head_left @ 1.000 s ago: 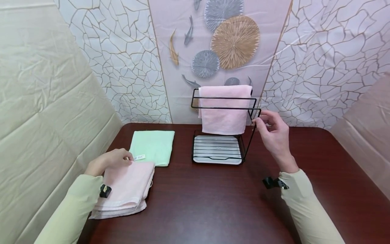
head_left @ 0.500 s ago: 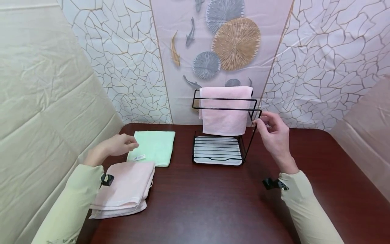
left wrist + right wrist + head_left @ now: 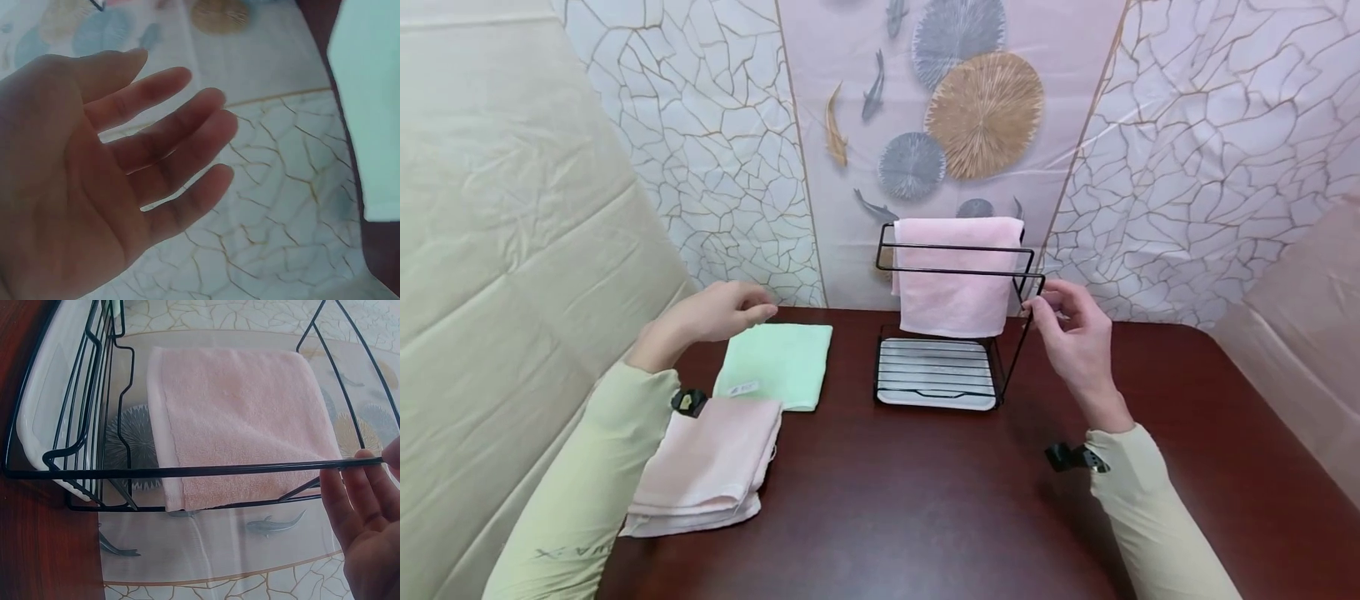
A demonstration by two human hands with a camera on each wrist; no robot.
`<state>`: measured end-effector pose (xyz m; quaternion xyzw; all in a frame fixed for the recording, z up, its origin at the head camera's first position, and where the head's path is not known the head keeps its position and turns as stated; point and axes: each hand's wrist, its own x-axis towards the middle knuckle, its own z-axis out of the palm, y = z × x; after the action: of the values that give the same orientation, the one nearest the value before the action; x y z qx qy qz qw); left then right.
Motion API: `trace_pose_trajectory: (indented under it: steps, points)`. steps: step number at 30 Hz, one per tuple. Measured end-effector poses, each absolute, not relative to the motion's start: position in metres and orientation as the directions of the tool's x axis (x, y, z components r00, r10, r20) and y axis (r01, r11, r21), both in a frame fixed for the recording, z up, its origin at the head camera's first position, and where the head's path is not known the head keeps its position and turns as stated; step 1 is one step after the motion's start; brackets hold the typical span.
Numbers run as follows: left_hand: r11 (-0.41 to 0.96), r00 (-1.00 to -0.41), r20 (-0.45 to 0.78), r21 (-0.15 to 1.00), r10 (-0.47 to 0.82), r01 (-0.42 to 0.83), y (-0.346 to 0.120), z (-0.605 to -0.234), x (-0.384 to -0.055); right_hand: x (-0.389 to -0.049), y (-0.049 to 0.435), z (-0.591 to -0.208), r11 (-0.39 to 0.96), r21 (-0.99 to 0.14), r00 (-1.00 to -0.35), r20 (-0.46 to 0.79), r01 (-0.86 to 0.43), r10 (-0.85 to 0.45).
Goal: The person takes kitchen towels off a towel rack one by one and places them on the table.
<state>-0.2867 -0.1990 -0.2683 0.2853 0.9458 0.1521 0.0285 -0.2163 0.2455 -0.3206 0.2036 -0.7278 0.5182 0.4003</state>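
My right hand [image 3: 1078,342] pinches the right front upright of a black wire rack [image 3: 955,272], seen close up in the right wrist view. Over the rack's back top bar hangs a pink towel [image 3: 958,300]. My left hand [image 3: 718,317] hovers with relaxed fingers above the left edge of a folded green towel [image 3: 786,358]; the left wrist view shows nothing in its palm. A small white tag [image 3: 745,388] lies at the green towel's near edge. In front of it rests a stack of folded pale pink towels [image 3: 715,458], partly covered by the left sleeve.
A white tray [image 3: 936,401] sits in the base of the rack. All stand on a dark reddish table [image 3: 880,508]. Patterned cloth [image 3: 722,108] hangs behind it, and plain cream cloth [image 3: 527,208] slopes along the left side.
My left hand has left the pink stack and moved up and to the right, over the green towel's far left edge. My right hand keeps its pinch on the rack.
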Motion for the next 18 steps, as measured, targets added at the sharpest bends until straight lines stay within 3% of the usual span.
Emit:
trace_pose_trajectory:
  steps: [18]
  points:
    - [0.670, -0.792, 0.321, 0.421, 0.519, 0.611, -0.106, -0.213, -0.304, -0.219, 0.247, -0.322, 0.397, -0.587, -0.596, 0.795, -0.706, 0.116]
